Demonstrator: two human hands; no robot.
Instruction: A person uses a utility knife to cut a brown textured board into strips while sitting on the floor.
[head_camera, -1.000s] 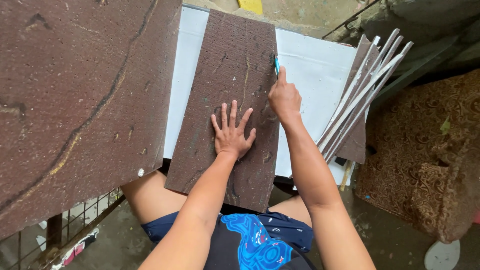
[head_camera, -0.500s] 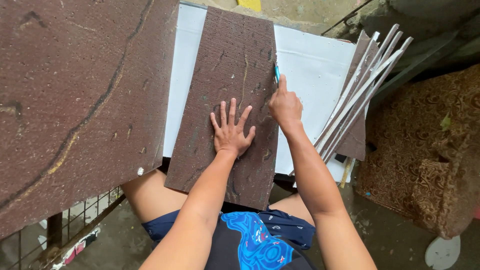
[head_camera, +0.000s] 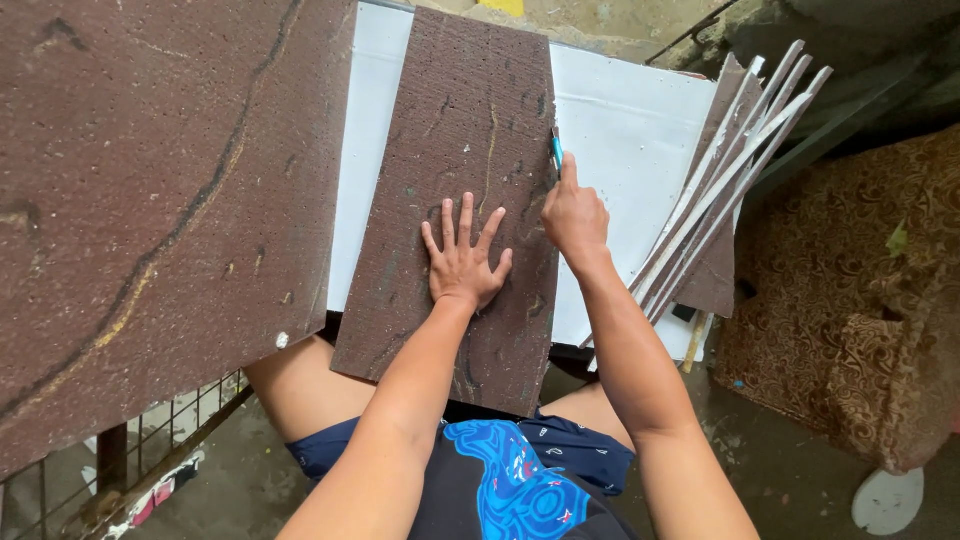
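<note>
From the head view, the left hand (head_camera: 462, 258) lies flat on a long brown panel (head_camera: 455, 160), its fingers (head_camera: 466, 212) spread wide and holding nothing, only pressing the panel down. The panel rests on a white sheet (head_camera: 625, 130) over the desk, and its near end hangs over the person's lap. The right hand (head_camera: 573, 215) is closed around a small teal cutter (head_camera: 557, 152), whose tip touches the panel's right edge. It seems that the step in hand is a cut or a trim along this edge — the blade is about halfway up the panel. A next move would call for firm pressure from the flat hand and a straight pull. To the right lies a pile of thin strips (head_camera: 725, 175); to the left stands a bigger brown board (head_camera: 150, 180), apart from the hands.
</note>
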